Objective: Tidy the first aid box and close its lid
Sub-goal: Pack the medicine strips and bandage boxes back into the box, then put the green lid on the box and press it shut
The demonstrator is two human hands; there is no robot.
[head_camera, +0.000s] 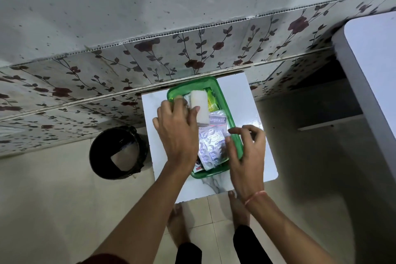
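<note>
Two hands work over the green first aid box [222, 90], which sits open on a small white counter [244, 96] pushed against the flowered wall tiles, with a black bin [116, 152] on the floor beside the counter. The left hand [177, 130] reaches into the far half of the box, its fingers [182, 105] curled around a white roll [199, 106] that looks like bandage or gauze; the grip seems loose, more a pinch at the roll's side than a full wrap. The right hand [246, 152] rests at the box's near right rim, fingers partly spread and touching the edge of the silver blister strips [211, 148], gripping nothing firmly as far as can be seen. A plaster packet [217, 120] lies in the middle of the box, just beyond the strips, and a yellow-green pack [211, 99] stands against the far wall beside the roll. No lid shows anywhere, so closing is probably still some way off. The likely trouble is height: if the roll is left lying on top of the other packs, the lid may not seat. The blister strips are slick and stacked loosely, so a nudge from the right hand could slide them over the near rim onto the counter. The box also sits near the counter's edge, and a firm push might shift it.
</note>
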